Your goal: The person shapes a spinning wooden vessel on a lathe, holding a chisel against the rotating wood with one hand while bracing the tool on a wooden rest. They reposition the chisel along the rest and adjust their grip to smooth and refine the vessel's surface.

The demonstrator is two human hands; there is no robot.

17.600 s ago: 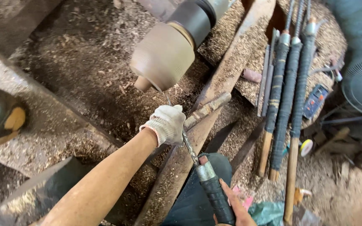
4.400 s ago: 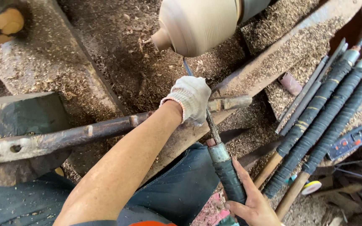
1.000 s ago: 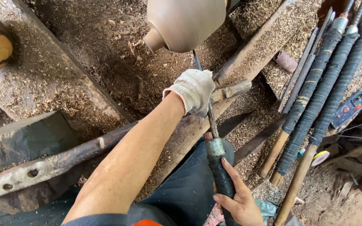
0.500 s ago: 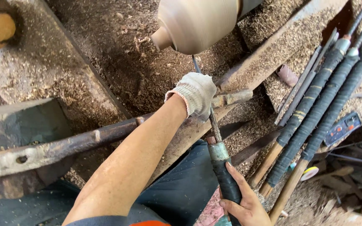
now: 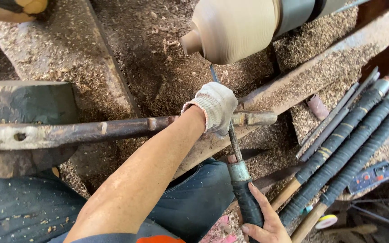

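A pale rounded wooden workpiece (image 5: 235, 27) is mounted on a lathe at the top of the head view, blurred as if spinning. A long turning chisel (image 5: 235, 144) runs from the bottom up to the underside of the wood. My left hand (image 5: 214, 108), in a white knit glove, presses the chisel's steel shaft down onto a rusty iron rest bar (image 5: 113, 130). My right hand (image 5: 262, 220), bare, grips the chisel's black wrapped handle near the bottom edge.
Several long tools with black wrapped handles (image 5: 356, 135) lie at the right. Sawdust covers a slanted wooden beam (image 5: 320, 58) and the ground. A small blue device (image 5: 370, 176) and a tape roll (image 5: 327, 221) lie at the lower right. My dark trousers (image 5: 194, 202) are below.
The view has drifted slightly; the workpiece sits a little further right. Both hands keep their grip on the chisel against the wood.
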